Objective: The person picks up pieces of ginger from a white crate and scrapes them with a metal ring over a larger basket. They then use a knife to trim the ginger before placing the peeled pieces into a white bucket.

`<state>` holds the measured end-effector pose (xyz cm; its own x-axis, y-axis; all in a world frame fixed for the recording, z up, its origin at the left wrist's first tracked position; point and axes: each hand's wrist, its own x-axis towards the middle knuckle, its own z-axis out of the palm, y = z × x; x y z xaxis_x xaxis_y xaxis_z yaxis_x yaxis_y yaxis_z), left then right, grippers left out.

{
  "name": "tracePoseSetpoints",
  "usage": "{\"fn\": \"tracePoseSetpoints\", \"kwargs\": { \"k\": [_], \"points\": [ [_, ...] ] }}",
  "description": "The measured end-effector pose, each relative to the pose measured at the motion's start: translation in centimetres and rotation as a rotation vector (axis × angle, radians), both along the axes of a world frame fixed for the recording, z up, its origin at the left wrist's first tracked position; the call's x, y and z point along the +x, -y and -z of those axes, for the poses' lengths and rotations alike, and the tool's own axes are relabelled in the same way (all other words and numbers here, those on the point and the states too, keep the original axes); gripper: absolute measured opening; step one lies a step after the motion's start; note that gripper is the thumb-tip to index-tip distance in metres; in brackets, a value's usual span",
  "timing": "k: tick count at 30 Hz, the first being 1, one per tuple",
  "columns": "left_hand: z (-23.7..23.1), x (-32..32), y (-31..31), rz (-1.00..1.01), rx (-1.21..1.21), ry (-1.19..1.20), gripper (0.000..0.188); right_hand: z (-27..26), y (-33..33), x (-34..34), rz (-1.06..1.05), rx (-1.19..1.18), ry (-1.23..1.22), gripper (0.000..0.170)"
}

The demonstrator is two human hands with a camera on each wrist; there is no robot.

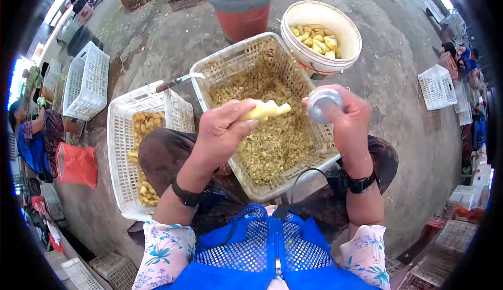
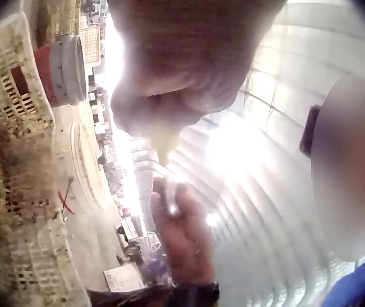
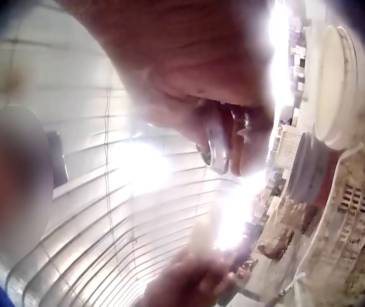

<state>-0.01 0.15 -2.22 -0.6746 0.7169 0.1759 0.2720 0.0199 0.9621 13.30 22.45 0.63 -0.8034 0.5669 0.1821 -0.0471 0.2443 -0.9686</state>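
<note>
My left hand [image 1: 222, 127] grips a knobby, pale yellow piece of peeled ginger [image 1: 267, 110] between thumb and fingers, its narrow end pointing right. A round, shiny grey piece with a rim [image 1: 319, 107], cup-like in shape, is held in my right hand [image 1: 353, 120]; its metallic edge [image 3: 216, 144] shows under the fingers in the right wrist view. The two hands are apart, both over a plastic crate [image 1: 225, 70] whose bottom is covered with brown-yellow peelings [image 1: 272, 154]. In the left wrist view the ginger [image 2: 163, 141] pokes out below the fingers.
A white bucket [image 1: 348, 62] with peeled ginger stands behind the crate at right, beside a red-and-grey bucket [image 1: 241, 23]. At left a white crate [image 1: 120, 148] holds more ginger. A wooden-handled tool with a curved blade [image 1: 170, 83] lies across the crate edges. Other people sit farther off.
</note>
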Motion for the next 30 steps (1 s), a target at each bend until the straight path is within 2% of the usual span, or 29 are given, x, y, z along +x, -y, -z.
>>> {"fn": "tracePoseSetpoints", "kwargs": {
  "k": [2,4,7,10,11,13,16,19,23,27,30],
  "points": [
    [0.1,0.3,-0.4,0.008,-0.014,-0.168,0.036,1.0,0.5,-0.5,-0.112,0.216,-0.159,0.005],
    [-0.1,0.5,-0.8,0.029,-0.024,-0.289,0.035,0.9,1.3,-0.4,-0.128,0.274,-0.116,0.007],
    [-0.4,0.8,-0.9,0.063,-0.098,-0.073,0.032,0.6,1.4,-0.3,-0.082,0.265,0.037,0.008],
    [0.2,0.7,-0.8,0.059,0.077,0.499,0.032,0.8,-1.8,0.0,0.037,-0.038,0.023,0.016],
    [0.3,0.5,-0.8,0.085,0.151,0.611,0.032,0.8,-2.1,-0.2,0.073,-0.119,-0.004,0.02],
    [0.4,0.1,-1.0,0.138,0.307,0.832,0.034,0.9,-1.1,-0.3,-0.029,-0.015,0.001,0.018],
    [0.7,0.1,-1.2,0.195,0.339,0.858,0.037,1.1,0.5,-0.1,-0.196,0.145,-0.018,0.018],
    [0.6,0.2,-1.2,0.244,0.352,0.849,0.039,0.7,1.8,-0.4,-0.263,0.075,-0.045,0.019],
    [0.0,0.5,-1.1,0.269,0.33,0.806,0.041,0.0,2.2,-0.4,-0.325,0.229,-0.114,0.021],
    [-0.8,1.1,-1.2,0.201,0.299,0.866,0.039,0.2,2.6,-0.4,-0.296,0.343,-0.162,0.018],
    [-0.2,0.7,-1.1,0.347,0.288,0.98,0.035,0.6,2.4,-0.6,-0.23,0.469,-0.235,0.014]
  ]
}}
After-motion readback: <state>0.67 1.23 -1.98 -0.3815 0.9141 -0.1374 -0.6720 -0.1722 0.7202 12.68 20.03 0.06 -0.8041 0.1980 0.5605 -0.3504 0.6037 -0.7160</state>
